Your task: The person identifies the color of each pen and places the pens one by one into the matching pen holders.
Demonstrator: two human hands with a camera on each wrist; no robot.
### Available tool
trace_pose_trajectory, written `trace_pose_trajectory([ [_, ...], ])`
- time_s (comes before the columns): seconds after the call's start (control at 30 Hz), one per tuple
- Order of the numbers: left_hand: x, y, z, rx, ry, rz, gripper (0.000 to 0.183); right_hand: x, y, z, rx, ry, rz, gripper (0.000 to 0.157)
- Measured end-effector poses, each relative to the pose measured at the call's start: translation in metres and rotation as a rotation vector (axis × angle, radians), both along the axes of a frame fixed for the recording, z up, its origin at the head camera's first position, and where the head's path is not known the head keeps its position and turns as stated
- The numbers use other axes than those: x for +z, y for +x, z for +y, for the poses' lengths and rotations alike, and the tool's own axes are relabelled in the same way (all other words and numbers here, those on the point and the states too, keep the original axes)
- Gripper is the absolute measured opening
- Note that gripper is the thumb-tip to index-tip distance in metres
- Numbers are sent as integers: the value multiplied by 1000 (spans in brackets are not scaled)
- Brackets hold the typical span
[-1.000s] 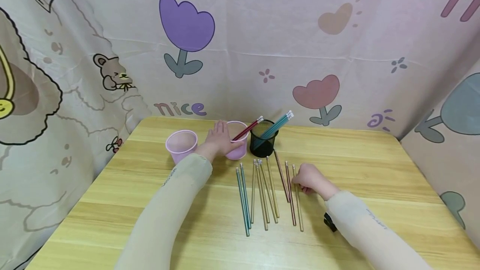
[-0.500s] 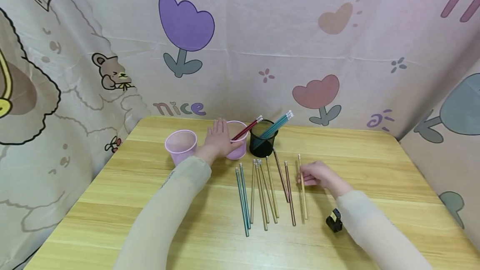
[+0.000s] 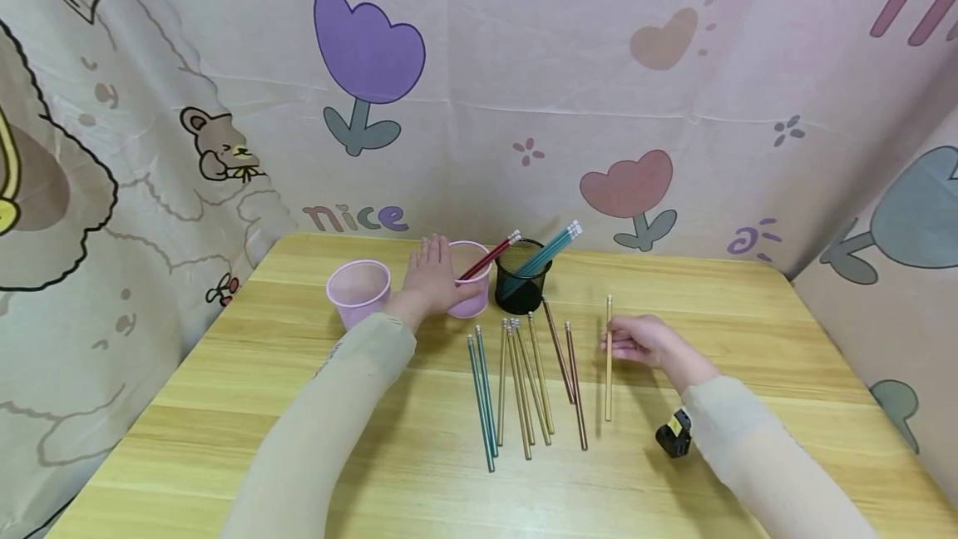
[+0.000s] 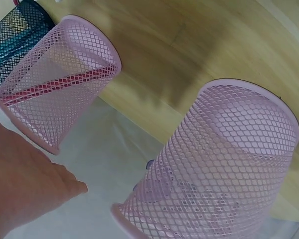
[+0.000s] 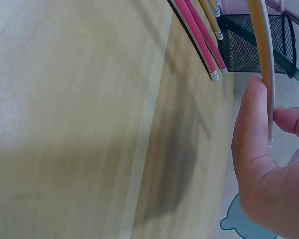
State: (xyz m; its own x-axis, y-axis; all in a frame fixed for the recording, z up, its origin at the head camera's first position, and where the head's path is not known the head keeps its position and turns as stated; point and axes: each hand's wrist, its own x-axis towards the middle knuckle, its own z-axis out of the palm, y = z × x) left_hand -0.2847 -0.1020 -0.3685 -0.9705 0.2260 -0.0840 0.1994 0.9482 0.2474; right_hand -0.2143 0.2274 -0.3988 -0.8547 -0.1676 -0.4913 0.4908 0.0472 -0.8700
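Observation:
My right hand (image 3: 645,341) pinches a gold pencil (image 3: 609,381) between thumb and fingers, its eraser end up, above the table. My left hand (image 3: 431,281) rests at the side of the middle pink mesh cup (image 3: 471,307), fingers straight and thumb across its front. Red pencils (image 3: 490,256) lean in that cup. To its right, a black mesh cup (image 3: 516,298) holds several teal pencils (image 3: 546,252). On the table lie several gold pencils (image 3: 521,393), two teal pencils (image 3: 482,398) and two dark red pencils (image 3: 576,389).
Left of my left forearm stands another pink mesh cup (image 3: 358,306), with no pencils visible in it. A small black object with a yellow mark (image 3: 676,435) is by my right sleeve. A printed cloth (image 3: 479,106) hangs behind the wooden table (image 3: 748,314).
My right hand has picked up the gold pencil from the right end of the row, lifting it and moving slightly right. My left hand has stayed at the pink cup.

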Motion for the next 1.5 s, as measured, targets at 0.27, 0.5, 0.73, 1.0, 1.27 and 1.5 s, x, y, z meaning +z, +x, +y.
trace_pose_trajectory([
  [0.27,26,5,-29,-4,12,-15,123,2,-1,0,23,-3,4,21],
  [0.5,44,14,-78,4,33,-99,128,5,-1,3,15,-24,14,23],
  [0.73,40,18,-118,24,59,-151,130,8,-2,5,-10,-21,24,22],
  [1.0,27,21,-132,18,85,-177,130,9,-4,6,1,-61,41,30],
  [1.27,13,13,-133,6,96,-124,127,16,-3,4,-106,-164,90,19],
  [1.5,5,8,-125,-10,122,-108,121,26,-1,-2,-200,-185,170,9],
])
